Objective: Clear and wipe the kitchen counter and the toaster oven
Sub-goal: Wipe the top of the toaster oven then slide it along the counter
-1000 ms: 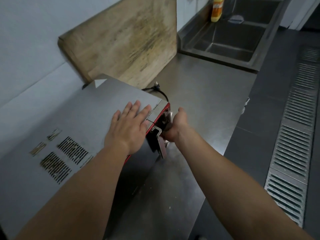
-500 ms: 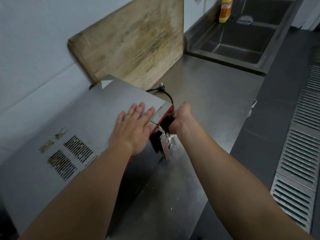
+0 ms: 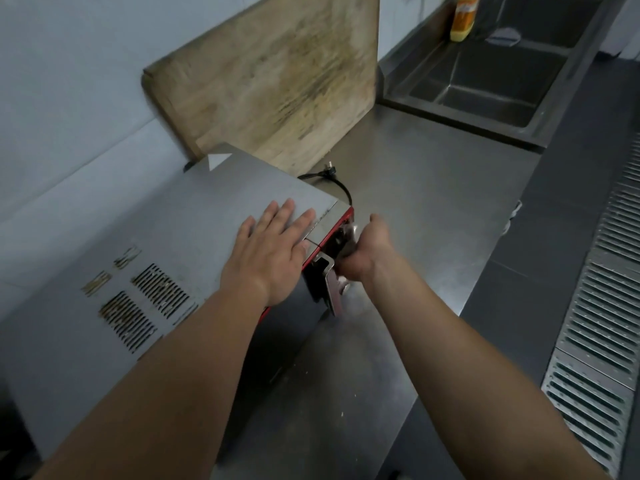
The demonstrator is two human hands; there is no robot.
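I'm pressing my left hand [image 3: 273, 247] flat, fingers straight, on the oven [image 3: 180, 244], my right hand [image 3: 363, 252] curling round its front handle [image 3: 330, 285], a board [image 3: 277, 81] leaning behind and a cord [image 3: 332, 183] lying alongside.

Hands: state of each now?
Left hand: open, flat on the oven top.
Right hand: curled at the oven's front; what it grips cannot be told.

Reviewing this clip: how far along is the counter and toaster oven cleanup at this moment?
Done: the counter is mostly bare steel, though specks remain near the front. In hand: the left hand lies flat on the toaster oven top while the right hand grips something at its front; what exactly is hidden. Left: no cloth shows, and the cutting board and power cord are still there.
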